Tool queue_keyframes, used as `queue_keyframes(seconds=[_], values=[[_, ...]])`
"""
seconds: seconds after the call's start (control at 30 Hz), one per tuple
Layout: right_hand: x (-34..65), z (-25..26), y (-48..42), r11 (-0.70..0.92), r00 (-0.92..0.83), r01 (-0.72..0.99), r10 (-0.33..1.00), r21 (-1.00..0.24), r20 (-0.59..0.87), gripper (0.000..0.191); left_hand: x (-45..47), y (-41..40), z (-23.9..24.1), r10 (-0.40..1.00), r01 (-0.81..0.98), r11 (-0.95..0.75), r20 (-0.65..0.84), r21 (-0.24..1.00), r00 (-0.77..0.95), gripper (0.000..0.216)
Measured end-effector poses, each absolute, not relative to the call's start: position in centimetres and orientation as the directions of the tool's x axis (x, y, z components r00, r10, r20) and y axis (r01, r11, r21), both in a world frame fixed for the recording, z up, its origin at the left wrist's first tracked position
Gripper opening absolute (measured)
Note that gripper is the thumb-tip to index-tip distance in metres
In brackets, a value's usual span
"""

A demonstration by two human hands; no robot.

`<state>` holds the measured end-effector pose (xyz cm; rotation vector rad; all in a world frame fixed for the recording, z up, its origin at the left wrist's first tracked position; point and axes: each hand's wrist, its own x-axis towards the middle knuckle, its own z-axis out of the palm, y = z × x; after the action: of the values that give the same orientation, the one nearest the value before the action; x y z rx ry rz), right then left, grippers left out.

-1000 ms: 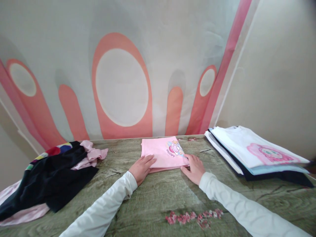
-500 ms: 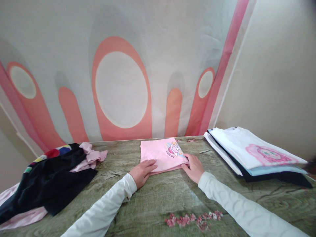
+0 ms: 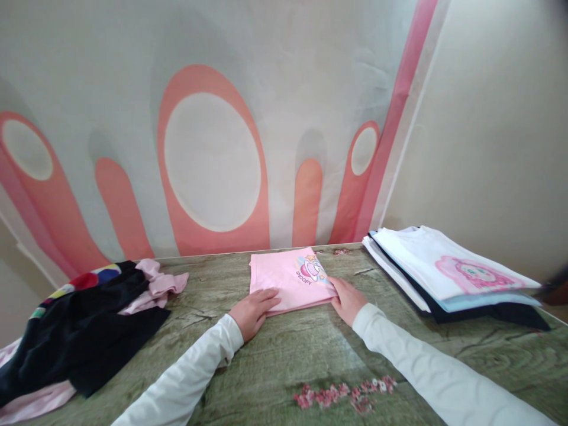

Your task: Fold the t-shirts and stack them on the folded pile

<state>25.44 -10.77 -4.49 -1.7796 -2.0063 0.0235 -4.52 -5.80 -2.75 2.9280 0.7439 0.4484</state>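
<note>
A pink T-shirt (image 3: 277,275), folded into a compact rectangle, lies on the wood-patterned tabletop (image 3: 266,378). It carries a cartoon print with the word SNOOPY on its right part. My left hand (image 3: 252,310) rests on the shirt's near left corner, fingers stretched out flat over the cloth. At the near right corner, my right hand (image 3: 348,300) has the edge of the cloth between its thumb and fingers. The layers under the top one show only as a thin edge along the front.
To the left lies a loose heap of black clothing (image 3: 89,331) with pink pieces (image 3: 164,283) around it. A stack of folded shirts (image 3: 412,254), white, light blue and black, stands on the right. Behind the table rises a wall backdrop (image 3: 288,77) with coral shapes.
The view has shifted slightly, so things sit a little further left. My right hand's fingers have settled at the pink T-shirt's right edge, which looks flatter. My left hand stays in place.
</note>
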Motion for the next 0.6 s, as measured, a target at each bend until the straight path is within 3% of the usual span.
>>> queue_keyframes(seconds=[0.37,0.43,0.6], values=[[25.4,-4.1,-11.3,0.168,-0.094,0.958,0.95,-0.231,0.299,0.058,-4.7,-4.8,-3.8,0.468,0.464,-0.882,0.255,0.078,0.846,0.047],[25.5,-3.5,-11.8,0.181,-0.116,0.971,0.929,-0.158,0.35,0.053,-4.7,-4.8,-3.9,0.466,0.469,-0.882,0.258,0.056,0.846,0.047],[25.5,-1.9,-12.9,0.206,-0.233,0.972,0.892,0.11,0.387,0.019,-4.6,-4.9,-4.1,0.474,0.486,-0.874,0.243,0.011,0.846,0.049]])
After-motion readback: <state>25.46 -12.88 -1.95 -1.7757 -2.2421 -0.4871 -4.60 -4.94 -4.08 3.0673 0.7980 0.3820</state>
